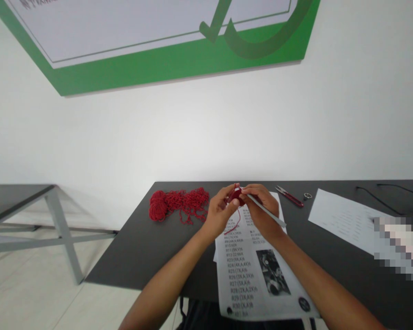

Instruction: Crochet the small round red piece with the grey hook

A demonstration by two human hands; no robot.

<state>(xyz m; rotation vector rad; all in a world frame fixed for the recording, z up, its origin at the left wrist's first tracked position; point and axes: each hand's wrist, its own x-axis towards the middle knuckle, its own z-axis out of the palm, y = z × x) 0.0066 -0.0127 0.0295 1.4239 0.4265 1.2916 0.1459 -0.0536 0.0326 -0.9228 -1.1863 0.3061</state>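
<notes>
Between both hands is a small piece of dark red crochet work (236, 194). My left hand (221, 208) pinches it from the left, thumb and fingers closed on its edge. A grey crochet hook (266, 211) lies slanted in my right hand (263, 206), its handle end pointing down to the right and its tip at the red piece, where fingers hide it. A thin red yarn tail hangs below the work. Left of the hands rests a ball of red yarn (158, 206) with a loose, crinkled heap of strands (194, 199). Under my hands lies a printed pattern sheet (241, 275).
Red-handled thread snips (291, 197) and a small metal ring (307, 196) lie right of my hands. Farther right are a printed paper (340, 220), thin dark spectacle arms (378, 199) and a blurred-out item. A second table (17, 197) stands at left, and a white wall rises behind.
</notes>
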